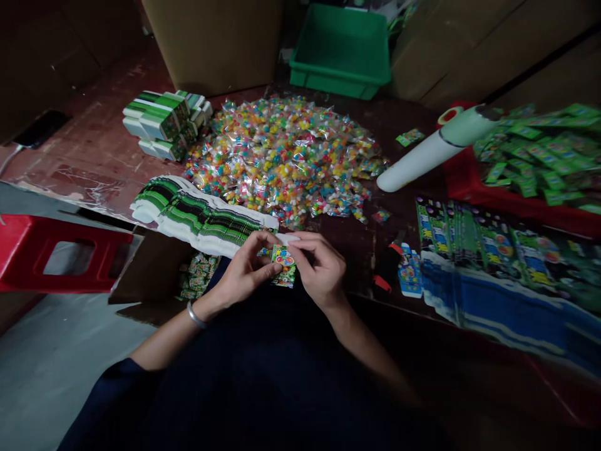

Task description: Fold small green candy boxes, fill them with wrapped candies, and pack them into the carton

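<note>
Both of my hands are at the table's front edge, around a small green printed box (283, 262) with a white flap at its top. My left hand (248, 268) grips the box's left side, thumb on its printed front. The fingers of my right hand (320, 263) pinch the white flap at the upper right. Just behind my left hand lies a long row of flat green-and-white cartons (201, 216). Beyond my hands is a large heap of clear candy packets (291, 156).
An open cardboard box (148, 269) with small packs stands below the table at left, near a red stool (28, 254). Right are a cutter (389, 266), printed sheets (507, 269), a white roll (422, 160) and a red tray (462, 169). A green tray (340, 50) sits behind.
</note>
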Available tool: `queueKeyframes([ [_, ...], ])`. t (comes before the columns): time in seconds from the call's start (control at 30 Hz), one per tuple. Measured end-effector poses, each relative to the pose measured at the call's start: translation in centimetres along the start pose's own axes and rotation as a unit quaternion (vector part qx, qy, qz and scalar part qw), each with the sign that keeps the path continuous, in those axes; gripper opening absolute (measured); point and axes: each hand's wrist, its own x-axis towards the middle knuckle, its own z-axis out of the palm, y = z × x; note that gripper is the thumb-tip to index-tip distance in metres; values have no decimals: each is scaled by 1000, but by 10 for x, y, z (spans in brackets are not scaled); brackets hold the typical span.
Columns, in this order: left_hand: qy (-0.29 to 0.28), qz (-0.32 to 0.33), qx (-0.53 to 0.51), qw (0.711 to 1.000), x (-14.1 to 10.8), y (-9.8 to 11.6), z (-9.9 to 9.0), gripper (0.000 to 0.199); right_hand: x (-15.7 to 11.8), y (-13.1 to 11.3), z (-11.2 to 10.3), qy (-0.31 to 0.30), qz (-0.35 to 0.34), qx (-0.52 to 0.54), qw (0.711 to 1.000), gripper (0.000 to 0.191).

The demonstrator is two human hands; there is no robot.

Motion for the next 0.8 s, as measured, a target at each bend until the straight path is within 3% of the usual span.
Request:
queueKeyframes([
  [0.1,23,2,-8,1000,-1,1,1,45,2,-2,1,13,48,69,996,15],
  [0.23,34,26,54,998,-2,3,0,41,14,-6,-4,-63,128,129,981,28],
  [0.37,15,42,120,992,-3,4,-4,41,28,-4,-12,-108,180,118,971,24],
  [0.57,-16,31,148,988,-5,6,-6,53,36,-1,-18,-138,140,91,976,19],
  [0.7,0,24,130,991,-6,7,-6,37,27,-9,-17,-126,60,63,988,23],
  [0.8,-20,-1,152,988,-12,20,-20,31,19,-5,-17,-166,41,65,983,26],
])
